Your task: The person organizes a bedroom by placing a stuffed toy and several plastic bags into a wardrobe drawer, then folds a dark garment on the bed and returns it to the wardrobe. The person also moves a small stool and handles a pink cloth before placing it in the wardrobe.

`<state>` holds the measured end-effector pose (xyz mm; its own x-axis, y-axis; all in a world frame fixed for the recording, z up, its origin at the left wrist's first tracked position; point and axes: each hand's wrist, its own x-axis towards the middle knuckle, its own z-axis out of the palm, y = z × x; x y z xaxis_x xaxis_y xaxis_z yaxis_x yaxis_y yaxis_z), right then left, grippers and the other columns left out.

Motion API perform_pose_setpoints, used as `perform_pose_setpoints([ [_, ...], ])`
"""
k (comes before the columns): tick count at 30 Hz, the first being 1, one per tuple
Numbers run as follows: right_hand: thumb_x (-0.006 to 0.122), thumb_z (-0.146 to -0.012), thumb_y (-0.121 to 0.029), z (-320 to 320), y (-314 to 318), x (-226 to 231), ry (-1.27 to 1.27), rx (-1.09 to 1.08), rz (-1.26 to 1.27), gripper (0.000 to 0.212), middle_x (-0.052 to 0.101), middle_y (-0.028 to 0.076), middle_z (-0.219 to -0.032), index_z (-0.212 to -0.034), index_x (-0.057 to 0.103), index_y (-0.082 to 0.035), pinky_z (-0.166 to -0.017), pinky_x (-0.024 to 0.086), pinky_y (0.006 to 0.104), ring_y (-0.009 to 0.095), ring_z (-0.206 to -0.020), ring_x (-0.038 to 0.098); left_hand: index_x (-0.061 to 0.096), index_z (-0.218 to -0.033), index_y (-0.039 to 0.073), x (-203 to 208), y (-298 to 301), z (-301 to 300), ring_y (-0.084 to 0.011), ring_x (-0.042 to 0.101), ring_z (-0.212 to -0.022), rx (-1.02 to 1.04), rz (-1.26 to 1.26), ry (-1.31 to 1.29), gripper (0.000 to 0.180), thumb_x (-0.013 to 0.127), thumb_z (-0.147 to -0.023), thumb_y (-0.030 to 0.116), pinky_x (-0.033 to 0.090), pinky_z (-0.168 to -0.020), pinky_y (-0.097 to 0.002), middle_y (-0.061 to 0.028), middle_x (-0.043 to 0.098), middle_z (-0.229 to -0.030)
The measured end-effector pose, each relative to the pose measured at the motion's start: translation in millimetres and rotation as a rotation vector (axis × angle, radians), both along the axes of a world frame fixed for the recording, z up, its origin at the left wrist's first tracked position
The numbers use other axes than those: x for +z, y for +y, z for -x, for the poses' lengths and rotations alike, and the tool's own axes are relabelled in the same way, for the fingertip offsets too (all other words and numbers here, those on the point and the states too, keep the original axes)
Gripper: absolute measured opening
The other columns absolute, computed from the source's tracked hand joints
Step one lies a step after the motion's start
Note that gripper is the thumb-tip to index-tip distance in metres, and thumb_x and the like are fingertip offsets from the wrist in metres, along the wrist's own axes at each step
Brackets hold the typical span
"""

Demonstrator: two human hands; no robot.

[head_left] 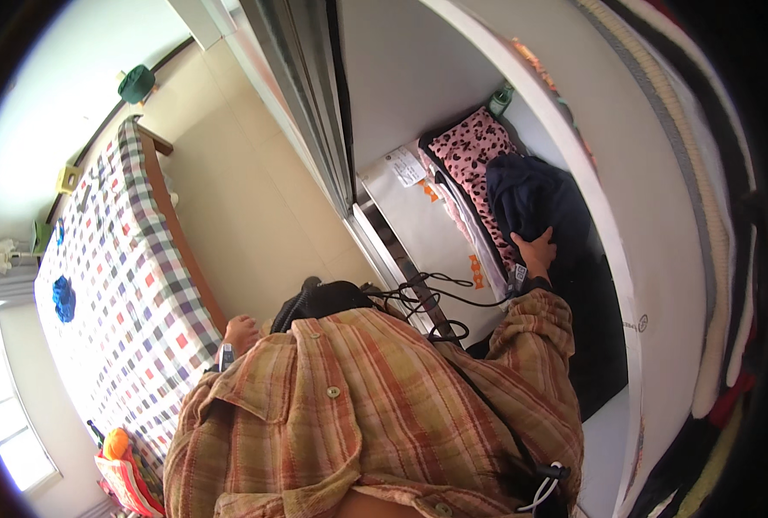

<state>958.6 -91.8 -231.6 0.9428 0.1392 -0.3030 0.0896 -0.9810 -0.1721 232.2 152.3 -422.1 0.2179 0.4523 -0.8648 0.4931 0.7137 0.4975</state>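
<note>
- Just in front of the plaid shirt (315, 388), black cords (418, 289) loop loosely toward the right sleeve; a longer reach could snag them on the door track (375, 226), because they hang slack. Where they end is hidden.
- Beside the bed's edge, the left hand (242, 335) has loosely bent fingers; nothing shows in it, but its palm is out of sight, so I cannot tell whether it grips anything.
- Inside the cabinet, the right hand (535, 252) touches the near edge of a bunched navy cloth (530, 194). A light hold could slip on the loose folds; whether the fingers pinch the fabric, I cannot tell.
- Partly beneath the navy cloth lies a pink spotted cloth (470, 142); a pull could drag it askew, since the two overlap. Its covered side cannot be seen.
- In the cabinet's far corner, a green bottle (500, 99) could be knocked by swinging fabric; whether it stands or leans is unclear.
- Across the room, a blue item (63, 298) on the checked bedspread (155, 268) is too small to identify, and glare washes out the window (4, 410).
</note>
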Motion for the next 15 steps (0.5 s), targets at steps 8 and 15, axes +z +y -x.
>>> perform_pose_setpoints([
  [8,0.065,-0.076,-0.027,-59,-36,-37,-0.362,-0.078,-0.029,0.044,0.062,0.023,-0.101,-0.111,0.058,-0.001,-0.082,0.047,0.0451,0.038,-0.095,0.059,0.042,-0.129,0.003,28,-4,-8,-0.0196,0.057,-0.078,0.272,0.024,-0.061,0.050,0.059,-0.085,0.021,0.049,-0.064,-0.0339,-0.0077,0.056,-0.099],
  [15,0.061,-0.076,-0.019,-56,-48,23,-0.992,-0.048,-0.643,0.039,0.062,0.025,-0.101,-0.103,0.060,0.008,-0.079,0.047,0.0377,0.034,-0.091,0.062,0.037,-0.133,0.001,73,-13,-40,-0.0258,0.056,-0.098,0.118,-0.200,-0.064,0.052,0.056,-0.088,0.020,0.048,-0.080,-0.0371,-0.0136,0.051,-0.119],
])
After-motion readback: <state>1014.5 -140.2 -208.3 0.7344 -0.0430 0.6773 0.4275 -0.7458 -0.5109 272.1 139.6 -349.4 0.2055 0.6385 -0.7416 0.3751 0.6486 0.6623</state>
